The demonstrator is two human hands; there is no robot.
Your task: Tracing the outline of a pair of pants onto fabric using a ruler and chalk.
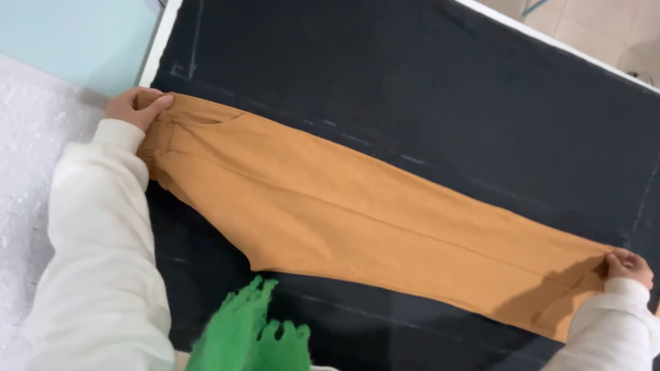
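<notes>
Black cloth (447, 89) covers a broad table, faint chalk lines being marked across it and a white edge (159, 42) being seen along its far and left sides. Tan trousers (357, 206) are laid flat on this cloth, folded leg on leg and stretched from upper left to lower right. The waistband end is gripped by the left hand (134, 106), whose fingers are closed over the gathered fabric at the table's left edge. The cuff end is pinched by the right hand (629, 266), fingers closed on the hem near the right border. Both arms are clad in cream sleeves (103, 240). A green fringed piece of knitwear (251, 330) is seen at the bottom, just below the trousers. White textured material (34, 144) lies to the left of the table.
</notes>
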